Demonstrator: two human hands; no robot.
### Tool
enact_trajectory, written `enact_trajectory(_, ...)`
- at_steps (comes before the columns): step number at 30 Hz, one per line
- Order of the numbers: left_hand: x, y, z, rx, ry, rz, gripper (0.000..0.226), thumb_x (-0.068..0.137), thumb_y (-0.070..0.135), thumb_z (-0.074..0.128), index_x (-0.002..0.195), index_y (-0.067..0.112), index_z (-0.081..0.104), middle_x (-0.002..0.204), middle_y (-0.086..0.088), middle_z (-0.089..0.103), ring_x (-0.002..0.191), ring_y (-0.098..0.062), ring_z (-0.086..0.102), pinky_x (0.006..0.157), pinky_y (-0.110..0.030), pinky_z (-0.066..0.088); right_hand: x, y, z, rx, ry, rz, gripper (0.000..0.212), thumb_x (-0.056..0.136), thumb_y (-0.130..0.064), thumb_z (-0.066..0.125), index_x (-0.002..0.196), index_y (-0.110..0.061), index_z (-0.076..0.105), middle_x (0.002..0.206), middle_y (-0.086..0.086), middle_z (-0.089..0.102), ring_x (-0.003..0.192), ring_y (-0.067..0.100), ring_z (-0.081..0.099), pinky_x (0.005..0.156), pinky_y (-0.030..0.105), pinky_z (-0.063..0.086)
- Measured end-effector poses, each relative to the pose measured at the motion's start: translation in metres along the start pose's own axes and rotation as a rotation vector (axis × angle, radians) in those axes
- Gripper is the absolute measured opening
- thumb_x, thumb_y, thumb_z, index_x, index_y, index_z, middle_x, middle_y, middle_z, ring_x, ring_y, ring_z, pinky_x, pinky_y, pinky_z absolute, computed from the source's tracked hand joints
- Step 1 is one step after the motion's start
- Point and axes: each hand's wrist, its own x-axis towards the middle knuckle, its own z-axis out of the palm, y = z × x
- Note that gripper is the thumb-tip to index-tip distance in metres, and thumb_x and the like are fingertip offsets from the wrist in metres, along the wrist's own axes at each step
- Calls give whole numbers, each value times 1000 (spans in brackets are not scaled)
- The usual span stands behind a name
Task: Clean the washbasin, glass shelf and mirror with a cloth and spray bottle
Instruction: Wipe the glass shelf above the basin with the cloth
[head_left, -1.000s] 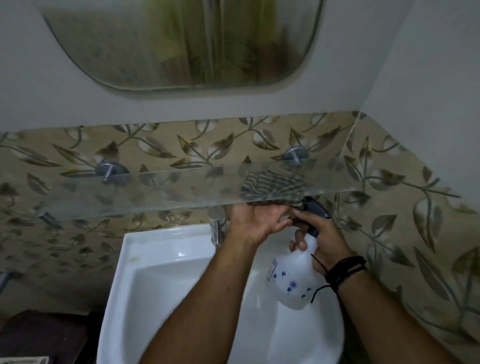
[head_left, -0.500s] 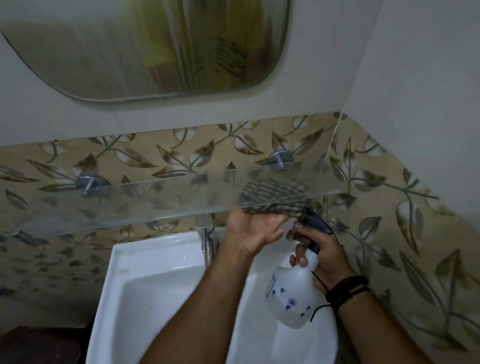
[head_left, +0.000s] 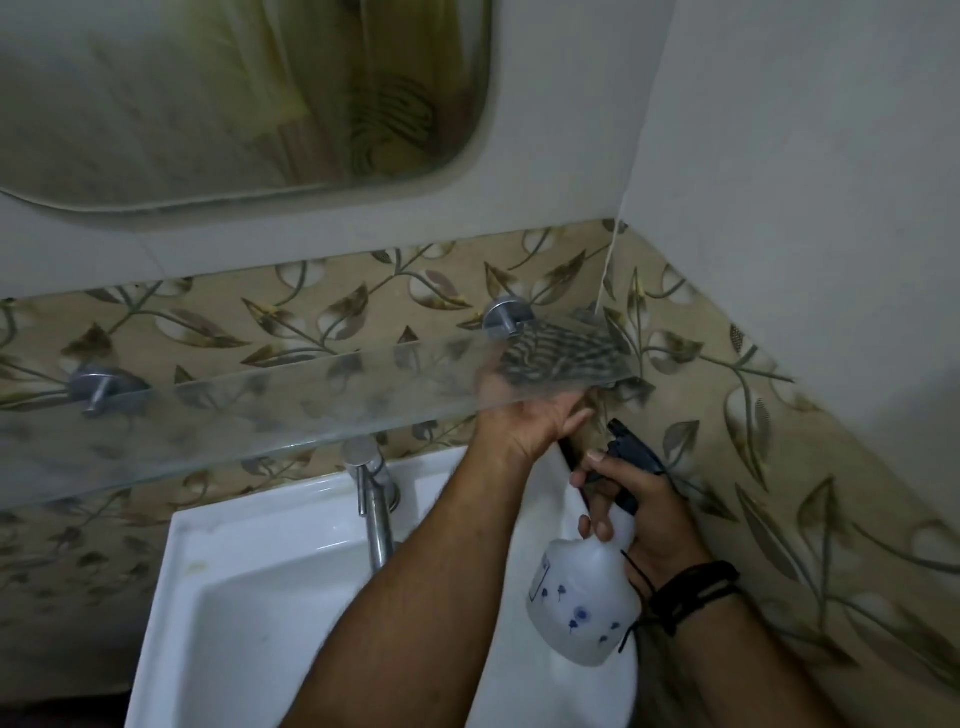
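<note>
1. Head view: a striped grey-and-white cloth (head_left: 563, 353) is being pressed against the underside of the clear glass shelf (head_left: 249, 410) by the left hand (head_left: 524, 421), palm up, fingers closed behind the cloth.
2. A white plastic spray bottle with blue flower prints (head_left: 582, 603) is being gripped at its dark trigger head by the right hand (head_left: 639, 514), just right of and below the left hand.
3. A white ceramic washbasin (head_left: 249, 597) is being overhung by both forearms.
4. A rounded wall mirror (head_left: 218, 93) is being shown well above both hands.

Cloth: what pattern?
Cloth: dark and pale stripes, seen through the shelf in the head view.
</note>
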Motion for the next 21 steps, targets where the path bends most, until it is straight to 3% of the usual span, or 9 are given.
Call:
enact_trajectory(3, -17, 2, -15, 18, -58, 31, 69, 91, 60, 39, 140, 13, 53, 136, -14, 63, 132, -31, 54, 121, -48, 7, -4, 2, 10, 18, -21, 7, 29, 96, -17, 62, 71, -6, 68, 75, 10, 66, 31, 17, 40, 46, 29, 39)
enact_trajectory(5, -29, 9, -28, 17, -37, 75, 65, 89, 60, 42, 127, 10, 60, 119, -16, 72, 112, -33, 68, 115, -46, 21, -6, 5, 18, 17, -42, 36, 32, 93, -19, 64, 63, -8, 69, 75, 10, 67, 30, 17, 40, 46, 29, 39)
enact_trajectory(7, -44, 19, -42, -17, -12, 123, 63, 91, 59, 44, 122, 7, 62, 114, -19, 74, 96, -36, 75, 103, -43, 35, -7, 9, 31, 9, -77, 64, 24, 84, -23, 69, 69, -4, 68, 75, 10, 67, 30, 18, 41, 46, 30, 39)
enact_trajectory(9, -57, 31, -60, -36, 12, 168, 62, 95, 58, 42, 122, 6, 62, 117, -20, 73, 97, -36, 74, 106, -44, 39, -7, 16, 44, -21, -86, 76, 19, 87, -19, 69, 78, -3, 64, 75, 10, 67, 30, 18, 40, 49, 31, 37)
enact_trajectory(11, -73, 46, -76, -36, 52, 213, 61, 95, 58, 38, 121, 8, 62, 114, -18, 74, 98, -34, 74, 115, -43, 30, -6, 27, 58, -61, -85, 60, 16, 96, -13, 64, 83, -5, 64, 77, 12, 67, 31, 19, 39, 52, 34, 35)
enact_trajectory(16, -115, 85, -116, -120, 135, 298, 58, 98, 49, 34, 119, 3, 63, 109, -23, 74, 93, -39, 74, 97, -40, 39, -12, 55, 104, -177, -139, 21, 11, 97, -13, 68, 93, -3, 68, 86, 20, 66, 35, 22, 40, 52, 34, 35)
enact_trajectory(19, -143, 106, -140, -140, 148, 357, 59, 95, 47, 34, 124, 4, 63, 115, -23, 72, 110, -37, 67, 112, -44, 32, -21, 67, 133, -206, -175, 15, 9, 97, -11, 67, 94, -2, 68, 85, 22, 66, 35, 23, 39, 50, 33, 35)
enact_trajectory(21, -161, 122, -156, -140, 174, 383, 57, 95, 47, 33, 120, 7, 65, 114, -20, 73, 108, -35, 68, 118, -45, 26, -27, 75, 149, -223, -195, 11, 9, 98, -9, 66, 92, -4, 70, 84, 23, 66, 34, 23, 39, 50, 32, 34)
